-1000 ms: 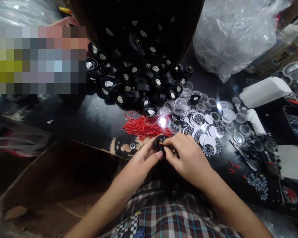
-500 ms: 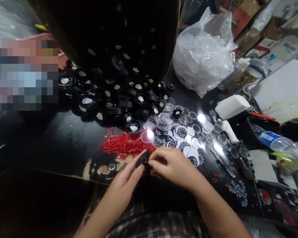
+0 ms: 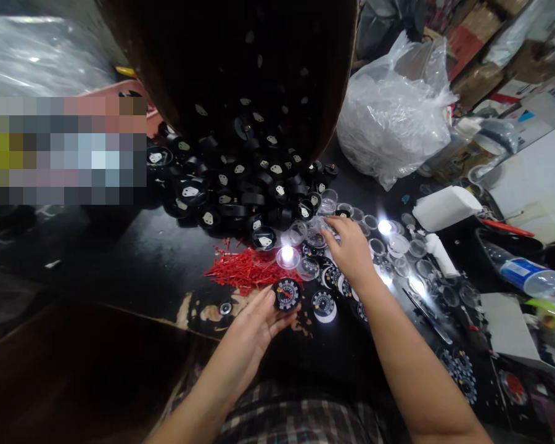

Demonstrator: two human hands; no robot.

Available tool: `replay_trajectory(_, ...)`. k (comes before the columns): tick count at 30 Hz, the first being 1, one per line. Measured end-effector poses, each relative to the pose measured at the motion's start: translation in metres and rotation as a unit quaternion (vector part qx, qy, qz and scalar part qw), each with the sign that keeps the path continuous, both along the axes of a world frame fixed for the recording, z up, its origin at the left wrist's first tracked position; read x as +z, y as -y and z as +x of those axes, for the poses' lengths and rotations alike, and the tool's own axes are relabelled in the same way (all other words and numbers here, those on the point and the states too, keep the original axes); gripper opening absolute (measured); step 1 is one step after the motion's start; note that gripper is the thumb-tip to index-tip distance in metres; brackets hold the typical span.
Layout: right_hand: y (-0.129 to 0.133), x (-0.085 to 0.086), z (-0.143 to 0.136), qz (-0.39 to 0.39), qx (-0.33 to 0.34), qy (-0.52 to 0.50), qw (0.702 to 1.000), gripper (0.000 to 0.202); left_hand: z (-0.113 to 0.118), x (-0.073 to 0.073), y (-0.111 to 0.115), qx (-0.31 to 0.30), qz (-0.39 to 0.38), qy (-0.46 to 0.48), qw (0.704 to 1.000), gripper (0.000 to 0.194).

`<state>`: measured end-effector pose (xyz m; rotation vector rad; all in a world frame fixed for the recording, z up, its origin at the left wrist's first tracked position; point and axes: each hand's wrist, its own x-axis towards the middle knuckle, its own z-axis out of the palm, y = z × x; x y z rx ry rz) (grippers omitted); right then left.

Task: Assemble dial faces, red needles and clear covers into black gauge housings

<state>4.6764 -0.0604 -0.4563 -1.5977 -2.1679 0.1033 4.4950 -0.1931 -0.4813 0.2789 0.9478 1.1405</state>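
Note:
My left hand (image 3: 255, 324) is closed around the edge of a small round dial gauge (image 3: 287, 295). Its black face carries white markings and a red needle and is turned up toward me. Over the pile of clear plastic covers (image 3: 288, 258), my right hand (image 3: 351, 250) has thumb and forefinger apart at some of the covers. Whether it touches one is hard to make out. Just below the gauge's right side lies a printed dial disc (image 3: 324, 303) on a white disc. Red needles (image 3: 240, 269) form a heap beyond my left hand.
Black gauge housings (image 3: 234, 209) spill from a large dark container (image 3: 226, 55) at the back. A bag of clear parts (image 3: 393, 117), a white roll (image 3: 448, 208), tweezers (image 3: 428, 316) and a plastic bottle (image 3: 531, 275) lie to the right.
My right hand has left the piece held in my left hand and moved up and right to the clear covers. The gauge now faces up, showing its red needle.

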Motion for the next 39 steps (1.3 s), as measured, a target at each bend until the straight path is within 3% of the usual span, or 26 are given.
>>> replay_trajectory(3, -0.011, 0.002, -0.003, -0.025, 0.002, 0.051, 0.998, 0.039, 0.002, 0.000, -0.002, -0.004, 0.008, 0.004, 1.000, 0.029)
replay_trajectory(7, -0.016, 0.008, -0.002, -0.035, 0.011, 0.059, 0.998, 0.032, 0.001, 0.000, -0.002, 0.001, 0.002, 0.020, 1.000, 0.025)
replay_trajectory(10, 0.013, 0.012, -0.004, 0.002, 0.025, 0.005, 1.000, 0.033, -0.002, 0.004, -0.005, 0.004, -0.042, 0.055, 0.998, 0.025)
replay_trajectory(13, 0.060, 0.012, -0.016, 0.034, 0.116, -0.051, 0.991, 0.030, -0.004, 0.008, -0.011, 0.007, -0.075, 0.103, 0.992, 0.022)
replay_trajectory(16, 0.097, 0.011, -0.029, 0.021, 0.172, -0.031, 0.984, 0.031, -0.004, 0.008, -0.014, 0.015, -0.064, 0.119, 0.991, 0.026)
replay_trajectory(18, 0.107, 0.012, -0.032, 0.004, 0.183, -0.042, 0.982, 0.031, -0.003, 0.007, -0.013, 0.006, -0.027, 0.086, 0.996, 0.027)
replay_trajectory(23, 0.096, 0.023, -0.035, -0.078, 0.113, -0.196, 0.971, 0.021, 0.002, 0.004, 0.000, -0.038, 0.101, -0.105, 0.989, 0.037)
replay_trajectory(27, 0.093, 0.027, -0.045, -0.111, 0.072, -0.166, 0.977, 0.040, 0.005, 0.005, 0.013, -0.080, 0.188, -0.245, 0.948, 0.037)
replay_trajectory(33, 0.097, 0.017, -0.060, -0.030, 0.075, -0.179, 0.981, 0.040, 0.005, 0.007, 0.020, -0.072, 0.187, -0.278, 0.939, 0.033)
replay_trajectory(39, 0.082, 0.010, -0.077, -0.021, 0.092, -0.228, 0.969, 0.042, -0.006, 0.014, 0.014, -0.022, 0.153, -0.278, 0.948, 0.033)
